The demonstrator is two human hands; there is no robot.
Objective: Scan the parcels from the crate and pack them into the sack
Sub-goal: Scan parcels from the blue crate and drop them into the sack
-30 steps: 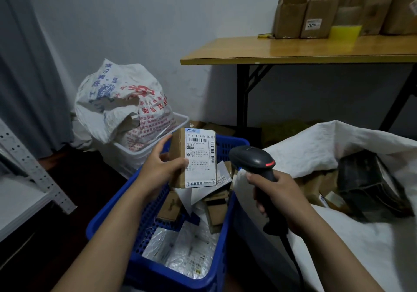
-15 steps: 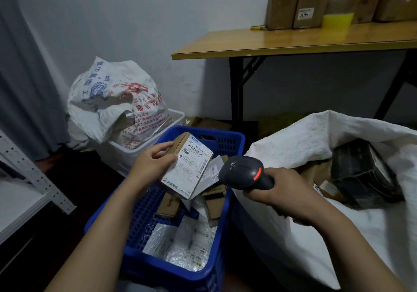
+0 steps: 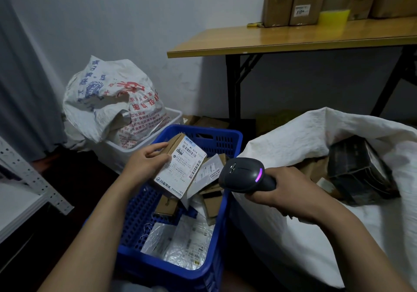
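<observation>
left hand point(image 3: 144, 167) has the small cardboard parcel point(image 3: 180, 172) up over the blue crate point(image 3: 233, 140), label face tipped up and to the right. that looks deliberate: the barcode is turned toward the barcode scanner point(image 3: 246, 176). right hand point(image 3: 286, 192) is wrapped tight round the scanner's grip, nose aimed left at the label, purple light lit on its back. scanner and parcel are near but apart, which by my read gives the beam room to cover the code. on the parcel itself, the left fingers point(image 3: 156, 147) curl over its far left edge and the thumb sits at the label's left margin, so the barcode on the right side is clear of every finger. more boxes and foil mailers point(image 3: 180, 242) lie in the crate below. the white sack point(image 3: 293, 138) gapes just right of the crate with a dark box point(image 3: 356, 170) already inside, so the drop looks short once the code reads.
</observation>
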